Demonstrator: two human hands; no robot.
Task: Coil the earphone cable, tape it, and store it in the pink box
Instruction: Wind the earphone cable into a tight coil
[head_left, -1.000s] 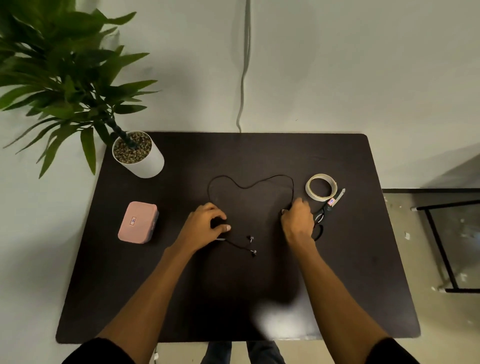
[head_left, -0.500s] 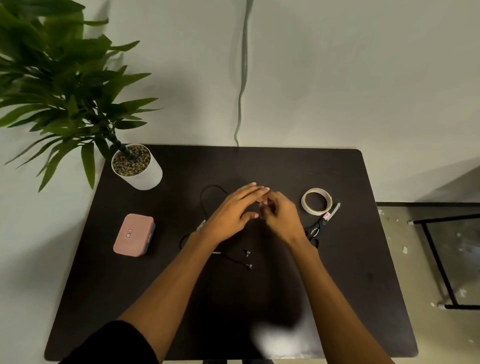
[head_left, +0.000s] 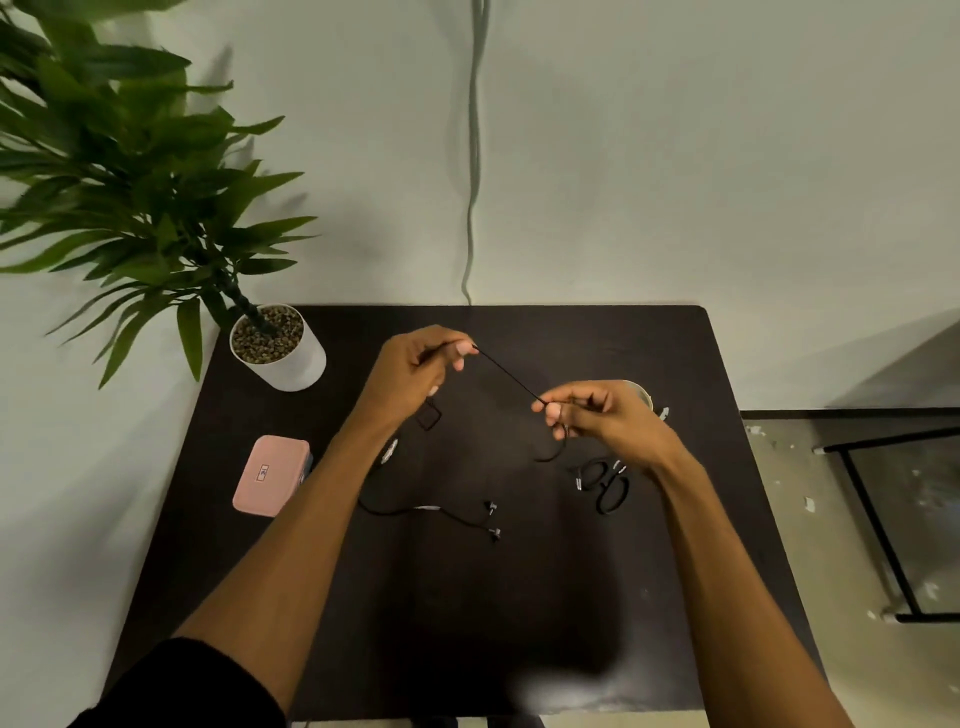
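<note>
The dark worktop (head_left: 571, 338) stands against a pale wall, with a potted plant (head_left: 280, 348) at its far left corner. A second ago we had both hands flat on it, and the earphone cable (head_left: 506, 376) lay spread in a heart-shaped loop. Half a second ago the hands met over the middle. Now they are raised and apart. The left hand (head_left: 410, 374) pinches the cable between thumb and fingertips, and the right hand (head_left: 602, 415) pinches it lower and nearer to us, so a straight stretch runs taut between them. A short bend hangs below the right hand. The rest drops from the left hand to the worktop, where the earbuds (head_left: 491, 519) lie.

We judge that the coiling has only just started: the loop is off the surface and one length is drawn out, but no turns are wound yet. The tape roll (head_left: 641, 392) shows only at its edge behind the right hand, with the scissors (head_left: 605, 480) just beside it. The pink box (head_left: 270, 475) sits closed at the left, under the left forearm's line.
</note>
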